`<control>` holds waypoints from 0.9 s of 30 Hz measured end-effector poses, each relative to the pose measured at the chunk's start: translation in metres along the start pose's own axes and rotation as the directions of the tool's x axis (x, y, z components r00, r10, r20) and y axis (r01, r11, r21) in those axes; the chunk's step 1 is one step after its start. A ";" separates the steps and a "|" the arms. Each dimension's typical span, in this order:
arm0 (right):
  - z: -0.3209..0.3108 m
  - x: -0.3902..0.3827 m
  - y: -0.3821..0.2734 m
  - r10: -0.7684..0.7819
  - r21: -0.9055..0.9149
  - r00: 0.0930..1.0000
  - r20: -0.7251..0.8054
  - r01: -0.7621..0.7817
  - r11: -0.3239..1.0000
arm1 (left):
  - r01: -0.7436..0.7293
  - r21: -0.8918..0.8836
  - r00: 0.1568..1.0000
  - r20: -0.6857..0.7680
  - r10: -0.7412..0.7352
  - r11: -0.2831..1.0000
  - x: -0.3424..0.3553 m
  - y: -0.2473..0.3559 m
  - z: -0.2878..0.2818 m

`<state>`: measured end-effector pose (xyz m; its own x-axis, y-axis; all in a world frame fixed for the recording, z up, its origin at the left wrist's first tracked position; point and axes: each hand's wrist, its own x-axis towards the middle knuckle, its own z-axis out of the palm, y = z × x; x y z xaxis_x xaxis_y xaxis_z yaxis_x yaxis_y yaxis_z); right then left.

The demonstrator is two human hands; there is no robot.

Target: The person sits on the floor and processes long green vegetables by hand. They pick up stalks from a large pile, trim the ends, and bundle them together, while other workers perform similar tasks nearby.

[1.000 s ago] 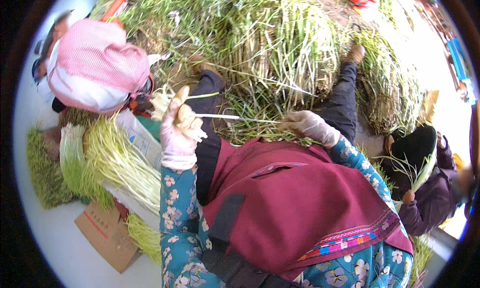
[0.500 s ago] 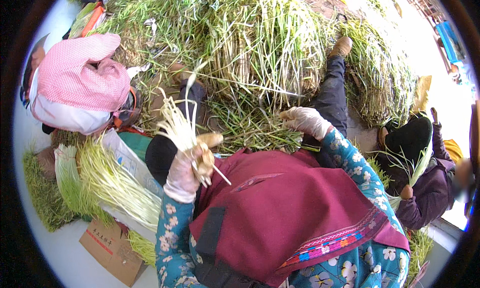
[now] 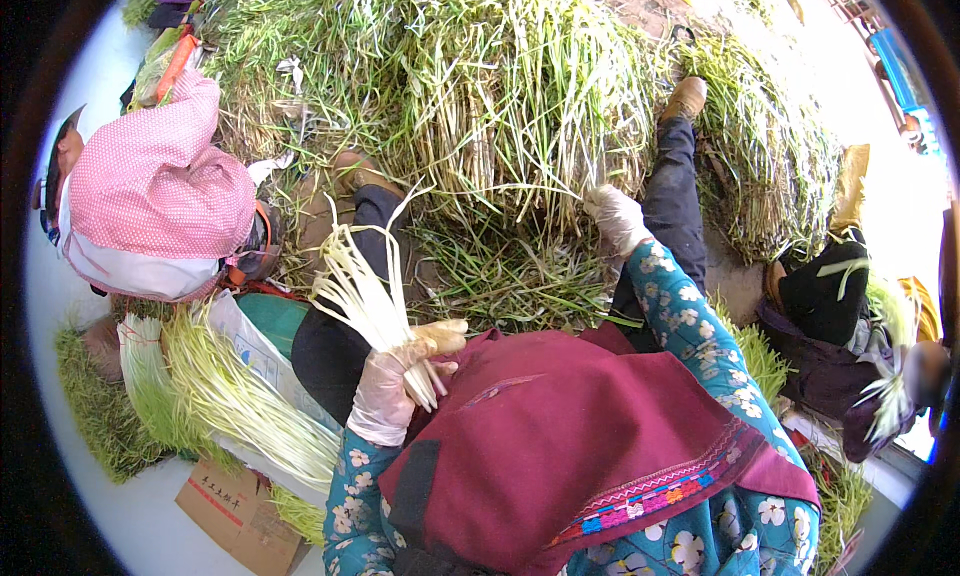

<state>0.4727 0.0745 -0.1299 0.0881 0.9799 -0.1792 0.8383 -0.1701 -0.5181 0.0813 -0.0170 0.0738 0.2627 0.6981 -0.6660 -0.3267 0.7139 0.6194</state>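
My left hand (image 3: 392, 381), in a thin whitish glove with bare fingertips, is closed round a bunch of long pale stalks (image 3: 365, 286). Their cut ends stick out below the fist, beside the maroon apron, and the thin tips fan upward. My right hand (image 3: 617, 219), gloved too, reaches to the near right edge of a big heap of green stalks (image 3: 500, 106). Its fingers are curled together at the stems, and a thin stalk runs toward the fingertips. What they grip is too small to make out.
Loose green leaves (image 3: 510, 276) lie between my outstretched legs. At left, pale stalk bundles (image 3: 250, 386) rest on a white sack, near a cardboard box (image 3: 235, 511). A person in a pink checked top (image 3: 160, 181) sits at left. Another person at right holds stalks (image 3: 885, 376). More stalks (image 3: 760, 156) lie right of my leg.
My right hand has moved up and away to the heap's edge. My left hand, still holding the bunch, sits slightly lower and to the right. The person at right has shifted their stalks lower.
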 end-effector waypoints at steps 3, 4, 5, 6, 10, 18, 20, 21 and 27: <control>-0.037 -0.020 -0.028 0.071 0.737 0.985 0.156 -0.164 0.656 | 0.091 -0.342 0.961 0.275 0.007 0.935 0.007 0.002 -0.011; -0.054 -0.026 -0.039 0.076 0.776 0.961 0.267 -0.261 0.574 | 0.062 -0.398 0.950 0.305 0.068 0.915 0.007 0.005 -0.016; -0.068 -0.035 -0.053 0.056 0.834 0.958 0.282 -0.274 0.479 | 0.022 -0.424 0.942 0.311 0.123 0.905 0.008 0.009 -0.021; -0.081 -0.044 -0.067 0.039 0.876 0.957 0.287 -0.279 0.393 | 0.014 -0.508 0.898 0.386 0.213 0.861 0.011 0.016 -0.026; -0.134 -0.080 -0.118 -0.151 0.909 0.959 0.241 -0.169 0.380 | -0.126 -0.843 0.699 0.299 0.650 0.524 -0.023 0.058 -0.041; -0.136 -0.122 -0.201 -0.249 0.825 0.917 0.312 -0.131 0.550 | -0.136 -0.662 0.646 0.505 0.573 0.737 -0.032 0.033 -0.034; -0.127 -0.130 -0.212 -0.266 0.795 0.884 0.384 -0.169 0.583 | -0.114 -0.495 0.797 0.472 0.377 0.861 -0.015 0.007 -0.024; -0.120 -0.135 -0.218 -0.217 0.737 0.896 0.388 -0.160 0.657 | -0.147 -0.423 0.872 0.371 0.319 0.894 -0.009 -0.005 -0.017; -0.091 -0.157 -0.236 -0.490 0.563 0.826 0.279 0.272 0.780 | -0.140 -0.322 0.922 0.303 0.242 0.936 0.005 -0.025 0.012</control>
<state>0.3099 -0.0301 0.0966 -0.4879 0.8635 -0.1279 0.3749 0.0750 -0.9240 0.1012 -0.0308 0.0598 0.4381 0.8330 -0.3379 -0.6353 0.5529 0.5392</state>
